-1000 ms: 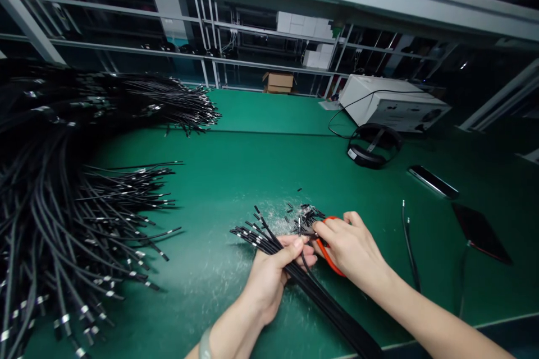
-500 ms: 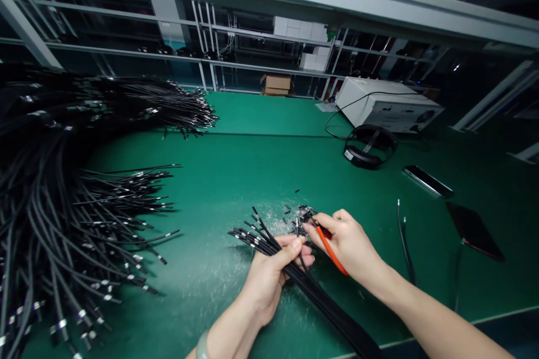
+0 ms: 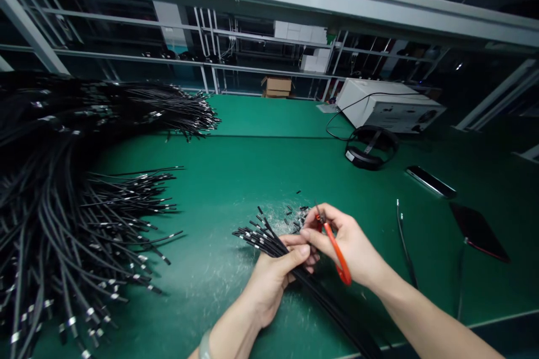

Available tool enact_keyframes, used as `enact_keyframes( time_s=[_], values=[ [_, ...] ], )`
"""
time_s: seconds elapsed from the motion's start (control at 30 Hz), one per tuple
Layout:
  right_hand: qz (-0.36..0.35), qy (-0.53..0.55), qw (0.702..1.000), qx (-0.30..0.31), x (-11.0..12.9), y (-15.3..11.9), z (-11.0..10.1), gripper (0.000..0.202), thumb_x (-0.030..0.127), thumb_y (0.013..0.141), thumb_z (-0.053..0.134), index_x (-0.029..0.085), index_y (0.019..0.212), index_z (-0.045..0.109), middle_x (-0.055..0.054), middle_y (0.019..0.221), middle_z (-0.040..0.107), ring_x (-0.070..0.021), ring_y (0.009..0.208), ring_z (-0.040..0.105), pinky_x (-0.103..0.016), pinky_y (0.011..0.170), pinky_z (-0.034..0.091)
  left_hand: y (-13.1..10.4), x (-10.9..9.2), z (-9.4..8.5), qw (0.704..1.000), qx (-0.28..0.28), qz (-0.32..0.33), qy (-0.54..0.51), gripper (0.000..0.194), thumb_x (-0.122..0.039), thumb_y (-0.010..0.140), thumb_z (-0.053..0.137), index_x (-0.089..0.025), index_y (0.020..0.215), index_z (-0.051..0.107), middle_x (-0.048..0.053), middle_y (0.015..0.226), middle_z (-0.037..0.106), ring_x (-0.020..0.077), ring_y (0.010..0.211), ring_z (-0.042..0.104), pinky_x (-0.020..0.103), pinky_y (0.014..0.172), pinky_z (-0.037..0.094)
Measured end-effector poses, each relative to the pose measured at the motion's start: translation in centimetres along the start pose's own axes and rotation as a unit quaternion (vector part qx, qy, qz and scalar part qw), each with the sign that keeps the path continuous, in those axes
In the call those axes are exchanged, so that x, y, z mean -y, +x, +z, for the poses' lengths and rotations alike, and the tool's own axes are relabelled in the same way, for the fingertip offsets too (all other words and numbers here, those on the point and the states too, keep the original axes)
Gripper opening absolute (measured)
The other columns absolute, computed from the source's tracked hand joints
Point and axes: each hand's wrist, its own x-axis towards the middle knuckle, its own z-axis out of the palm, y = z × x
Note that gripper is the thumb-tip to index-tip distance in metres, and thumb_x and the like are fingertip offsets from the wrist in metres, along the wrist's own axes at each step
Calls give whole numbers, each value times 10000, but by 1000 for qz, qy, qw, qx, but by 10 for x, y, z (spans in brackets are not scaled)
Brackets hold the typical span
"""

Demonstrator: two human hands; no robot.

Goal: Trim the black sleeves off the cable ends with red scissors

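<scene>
My left hand [image 3: 275, 277] is closed around a bundle of thin black cables [image 3: 324, 300], whose tips with white bands fan out to the upper left. In my right hand [image 3: 341, 238] rests a pair of orange-handled cutting pliers [image 3: 337, 252], jaws pointing up and away. My right thumb and fingertips meet the left fingertips beside the bundle. Whatever is pinched there is hidden. Small black cut-off pieces [image 3: 301, 216] and fine pale strands [image 3: 273, 216] lie on the green mat just beyond my hands.
A large heap of black cables [image 3: 63, 179] covers the left side. At the right lie a headset [image 3: 370, 147], a phone [image 3: 430, 181], a dark flat pouch-like item [image 3: 480, 230] and a short cable [image 3: 405, 241]. A white box-shaped device [image 3: 387, 105] stands behind, before metal racks [image 3: 269, 70].
My right hand has turned, tilting the pliers more upright, and its thumb has come to the left fingertips. The single cable tip that stood up between my hands is now out of sight.
</scene>
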Motion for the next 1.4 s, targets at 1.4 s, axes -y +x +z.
enact_keyframes(
  time_s=[1.4],
  values=[
    [0,-91,990,112,24,26,13,276,116,672,472,226,925,487,58,642,561,-85,490,471,-176,448,333,-10,-4,5,997,68,19,-21,159,-90,792,533,-99,921,625,107,793,708,207,741,650,389,777,477]
  ],
)
